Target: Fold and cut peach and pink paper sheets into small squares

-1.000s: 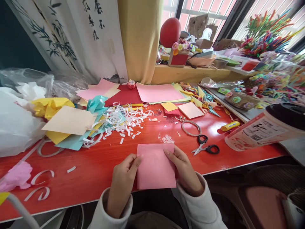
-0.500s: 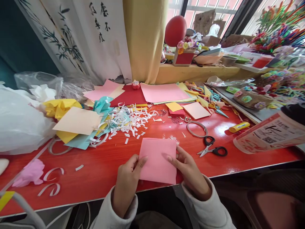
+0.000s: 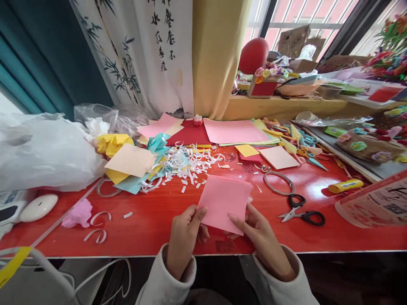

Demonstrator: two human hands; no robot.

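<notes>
Pink square sheets of paper, seemingly more than one layer at the top edge, are held tilted just above the red table. My left hand pinches their left edge, thumb on top and fingers curled beneath. At the lower right edge, my right hand grips them with the thumb on the face and the fingers behind. Black-handled scissors lie partly spread to the right of my right hand. Beyond the sheets is a heap of white paper shreds.
To the left are a crumpled pink paper, a white plastic bag and a peach sheet. On the right lie a ring-shaped band, a yellow glue stick and a large printed cup. Pink sheets lie at the back.
The view has swung left, so the table's things sit further right in the picture. The pink sheets have turned slightly clockwise, and both hands still hold them.
</notes>
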